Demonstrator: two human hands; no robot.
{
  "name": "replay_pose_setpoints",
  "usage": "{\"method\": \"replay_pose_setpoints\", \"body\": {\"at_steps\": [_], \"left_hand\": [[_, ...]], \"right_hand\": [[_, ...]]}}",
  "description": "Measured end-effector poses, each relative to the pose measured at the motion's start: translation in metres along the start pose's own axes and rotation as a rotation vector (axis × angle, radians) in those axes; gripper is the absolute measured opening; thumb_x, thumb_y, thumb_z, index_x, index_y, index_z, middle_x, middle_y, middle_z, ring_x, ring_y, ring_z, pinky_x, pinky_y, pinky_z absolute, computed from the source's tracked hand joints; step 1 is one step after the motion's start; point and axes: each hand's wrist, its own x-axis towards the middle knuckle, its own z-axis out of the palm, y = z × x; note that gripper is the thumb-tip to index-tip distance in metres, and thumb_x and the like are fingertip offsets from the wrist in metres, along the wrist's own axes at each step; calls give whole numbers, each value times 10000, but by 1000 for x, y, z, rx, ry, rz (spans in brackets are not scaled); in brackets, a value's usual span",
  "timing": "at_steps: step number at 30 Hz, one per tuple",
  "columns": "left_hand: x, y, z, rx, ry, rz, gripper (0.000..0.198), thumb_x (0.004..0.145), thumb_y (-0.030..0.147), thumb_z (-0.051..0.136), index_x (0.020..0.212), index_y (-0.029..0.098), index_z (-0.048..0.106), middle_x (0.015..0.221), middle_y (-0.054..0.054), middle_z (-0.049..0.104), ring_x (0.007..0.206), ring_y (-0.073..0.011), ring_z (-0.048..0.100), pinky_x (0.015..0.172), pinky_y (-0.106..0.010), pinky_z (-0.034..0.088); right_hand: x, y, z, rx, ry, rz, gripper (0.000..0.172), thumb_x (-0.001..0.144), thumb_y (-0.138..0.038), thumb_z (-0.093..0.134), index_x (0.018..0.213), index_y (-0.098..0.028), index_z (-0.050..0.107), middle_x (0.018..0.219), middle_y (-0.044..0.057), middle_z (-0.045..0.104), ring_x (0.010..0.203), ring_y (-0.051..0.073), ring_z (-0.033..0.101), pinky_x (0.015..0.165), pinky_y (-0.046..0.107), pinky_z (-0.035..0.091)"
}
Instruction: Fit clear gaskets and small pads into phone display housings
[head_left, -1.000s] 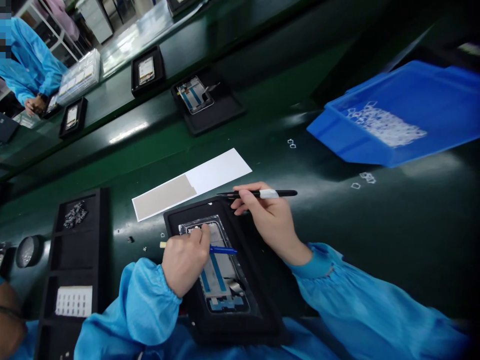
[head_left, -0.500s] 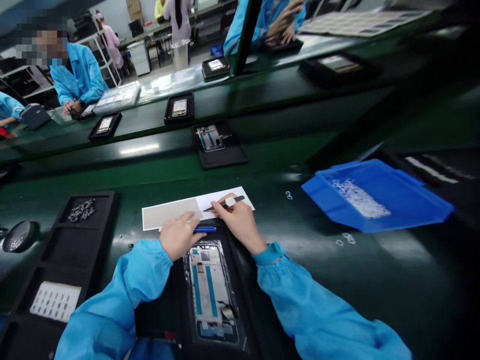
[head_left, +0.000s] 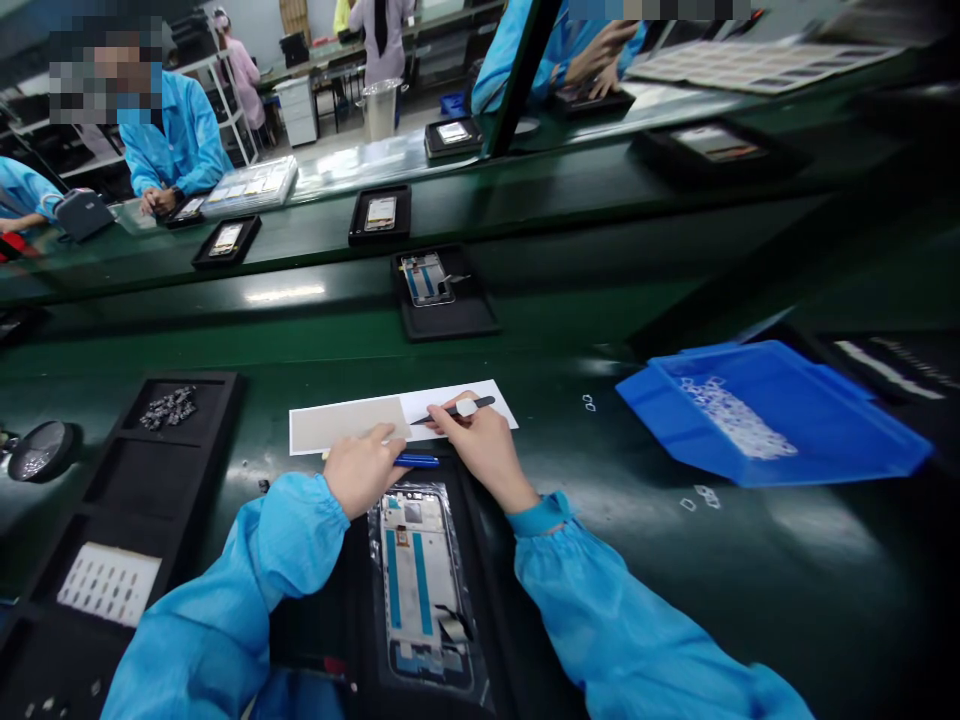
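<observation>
My right hand [head_left: 487,445] is closed on a pair of black tweezers [head_left: 480,402] with a white wrap, their points low over the white part of a paper strip [head_left: 345,426]. My left hand [head_left: 366,468] is closed around a blue pen [head_left: 418,461], its fingertips resting at the strip's lower edge by the beige area. Whether anything tiny sits between the tweezer points cannot be made out. Below both hands a phone frame [head_left: 420,585] with two blue strips lies in a black tray [head_left: 480,560], clear film around it.
At left stands a black compartment tray [head_left: 142,475] with small dark parts and a white sheet of pieces, beside a round dish [head_left: 41,452]. A blue bin [head_left: 832,410] of white rings is at right, with loose rings nearby. Beyond, another phone tray [head_left: 450,318] lies before co-workers in blue.
The view has shifted slightly, so the background sits further right. Both hands keep their grips and stay nearly in place at the paper strip.
</observation>
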Motion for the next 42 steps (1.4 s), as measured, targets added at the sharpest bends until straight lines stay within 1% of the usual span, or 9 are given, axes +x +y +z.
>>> {"method": "replay_pose_setpoints", "body": {"at_steps": [6,11,14,17,19,21,24,31,42], "left_hand": [[0,1,2,9,1,2,321,958,404,535,1241,273,612,1378,-71,542,1006,-237,683,762,-342,575],[-2,0,0,-30,8,-12,311,949,372,556,1238,275,622,1385,-53,553,1026,-251,680,791,-359,576],[-6,-5,-3,-181,73,-47,300,957,338,547,1240,285,627,1364,-30,579,1090,-242,653,855,-345,551],[-12,-8,-6,-417,172,-112,256,964,299,518,1164,241,667,1170,-32,685,1048,-214,659,876,-297,509],[-14,-7,-6,-564,106,-104,224,949,300,522,1032,198,704,964,-28,725,915,-200,679,807,-270,495],[-14,-4,-5,-647,-22,-71,218,924,300,534,895,175,709,798,-11,704,770,-183,661,711,-251,468],[-12,1,-3,-655,-106,-49,219,899,278,532,782,169,681,672,10,629,643,-155,584,615,-236,402],[-9,2,-3,-662,-135,-30,185,871,236,529,735,182,642,620,35,543,570,-125,480,560,-232,322],[-9,4,-3,-572,-145,-56,177,890,257,534,778,185,650,652,21,587,600,-141,530,584,-238,340]], "right_hand": [[2,0,3,81,0,10,318,679,-503,736,677,-230,573,591,26,689,636,274,723,580,316,525],[0,-1,-2,228,80,4,469,650,-669,712,659,-234,536,541,21,645,655,280,723,554,315,523],[-23,-1,-12,285,138,14,512,666,-709,695,653,-233,509,484,-2,584,667,278,725,508,283,491],[-58,0,-20,289,109,57,474,688,-653,739,673,-227,533,386,-50,469,593,269,709,475,268,468],[-78,0,-20,259,63,78,436,711,-613,747,669,-225,552,402,-43,488,567,260,697,495,282,486],[-89,0,-18,201,37,72,406,731,-585,735,658,-220,572,513,8,598,576,252,694,503,294,492],[-92,0,-14,99,31,43,367,763,-548,704,653,-215,594,637,48,659,610,246,691,476,285,462],[-91,2,-15,-50,48,-5,318,816,-477,647,641,-214,608,609,36,628,551,197,611,448,267,401],[-93,1,-14,-65,63,-21,347,831,-492,641,635,-207,631,631,30,622,488,152,522,426,261,359]]}}
